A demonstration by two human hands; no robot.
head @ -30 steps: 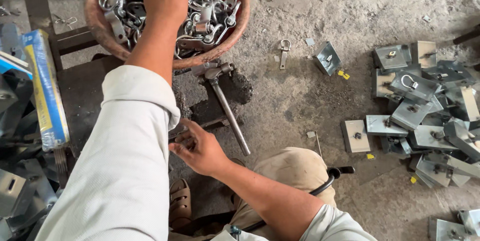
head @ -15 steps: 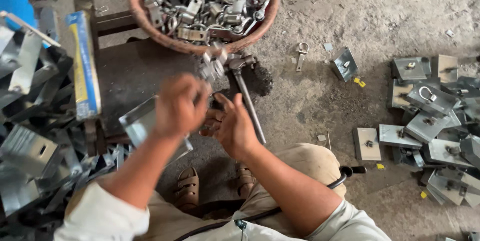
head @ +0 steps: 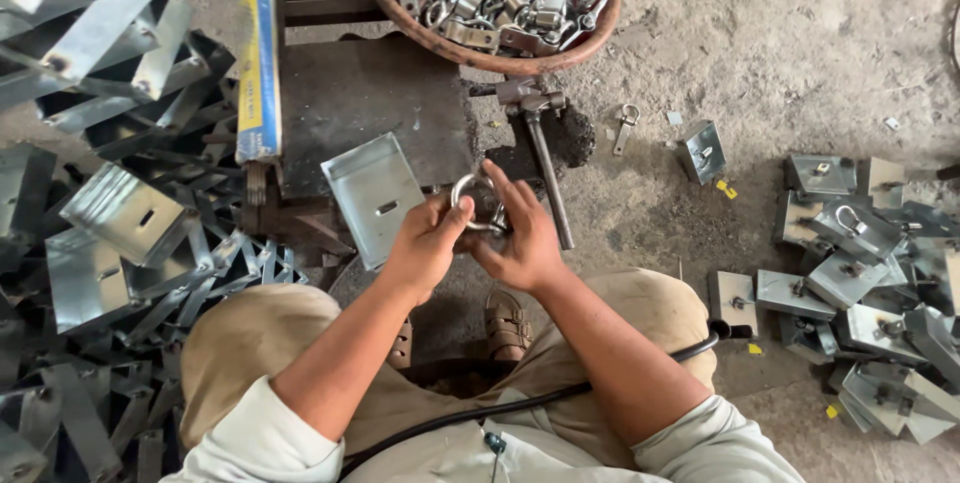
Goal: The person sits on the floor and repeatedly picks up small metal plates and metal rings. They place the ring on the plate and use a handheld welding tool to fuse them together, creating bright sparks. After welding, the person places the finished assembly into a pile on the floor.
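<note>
Even daylight, soft shadows, glare on metal plates (head: pixel 120 213), sharp, slight edge distortion.

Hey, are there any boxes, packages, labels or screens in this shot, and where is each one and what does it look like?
Carton: long narrow box, blue with a yellow panel, lying on the left edge of the dark work block, beside the heap of bent metal plates.
Small yellow tags: scattered on the ground at right, near the boxed metal parts.
Screens or signs: none in view.
</note>
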